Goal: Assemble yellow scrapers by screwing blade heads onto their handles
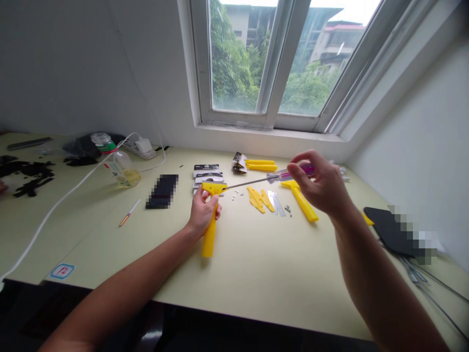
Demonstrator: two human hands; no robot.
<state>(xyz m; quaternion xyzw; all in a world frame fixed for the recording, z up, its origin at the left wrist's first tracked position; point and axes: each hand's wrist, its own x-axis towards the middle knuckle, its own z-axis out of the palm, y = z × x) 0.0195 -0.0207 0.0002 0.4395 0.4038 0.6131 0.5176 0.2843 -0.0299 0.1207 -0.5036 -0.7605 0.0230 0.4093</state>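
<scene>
My left hand (203,211) is closed around the neck of a yellow scraper (208,239), its head up and its handle pointing toward me. In my right hand (319,181) is a screwdriver (280,176) with a clear and pink handle. Its long shaft runs left, and the tip meets the right part of the scraper's head. Between my hands lie small screws or nuts (237,193), flat yellow plates (256,199) and metal blades (276,203). A second yellow scraper (304,203) lies beneath my right hand, beside a small pile of screws (288,210).
Packaging cards (206,168) and packaged yellow scrapers (260,165) lie toward the window. Left are a dark phone-like slab (162,191), a cigarette-like stick (129,213), a bottle (120,168) and a white cable (73,188). At right sits a dark flat object (390,230) with cables.
</scene>
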